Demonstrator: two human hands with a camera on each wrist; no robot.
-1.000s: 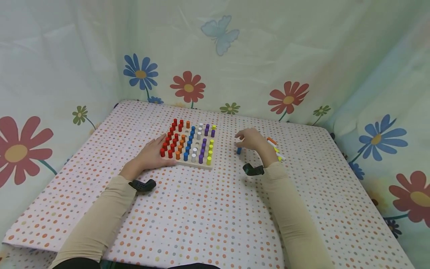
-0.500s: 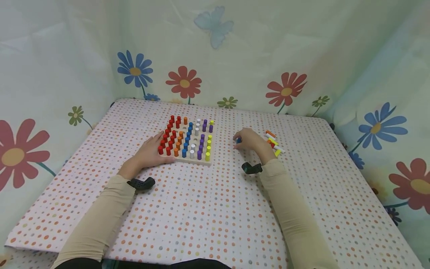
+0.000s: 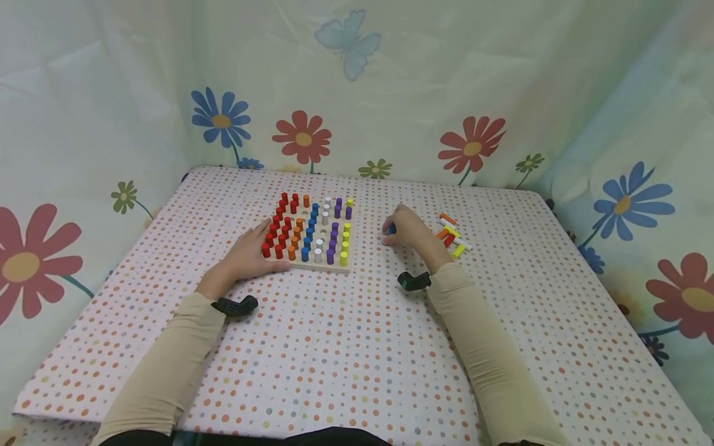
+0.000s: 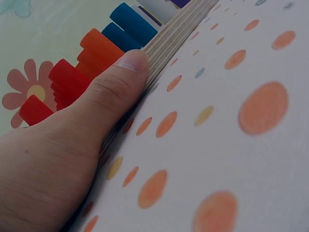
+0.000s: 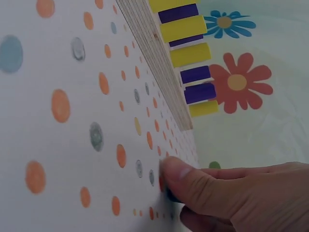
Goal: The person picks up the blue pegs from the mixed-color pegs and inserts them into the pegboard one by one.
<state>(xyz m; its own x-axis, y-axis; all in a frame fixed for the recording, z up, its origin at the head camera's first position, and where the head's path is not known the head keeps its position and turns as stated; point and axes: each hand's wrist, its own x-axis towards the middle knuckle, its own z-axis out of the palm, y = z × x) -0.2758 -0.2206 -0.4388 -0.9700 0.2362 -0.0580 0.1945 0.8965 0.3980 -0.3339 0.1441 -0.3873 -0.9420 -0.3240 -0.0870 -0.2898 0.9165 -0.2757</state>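
A wooden pegboard (image 3: pixel 334 267) with rows of red, orange, blue, white, purple and yellow pegs lies on the table. My left hand (image 3: pixel 247 254) rests against its near left corner, fingers along the left side and thumb along the front edge. In the left wrist view, the straight thumb (image 4: pixel 113 84) presses the layered side of the board. To the right of the board, my right hand (image 3: pixel 409 228) pinches a blue peg (image 3: pixel 392 228) between thumb and fingers, low over the tablecloth. The right wrist view shows only a dark bit of that peg (image 5: pixel 172 195) below the thumb.
Loose pegs in orange, white, red and yellow (image 3: pixel 458 251) lie in a small pile right of my right hand. The dotted tablecloth (image 3: pixel 346 347) covers the table. Flowered curtains (image 3: pixel 401 74) hang behind and at both sides. Some holes in the board hold no peg.
The right hand has come down onto the blue peg lying on the table, taken it between its fingers and shifted slightly left. The left hand stays at the board's corner.
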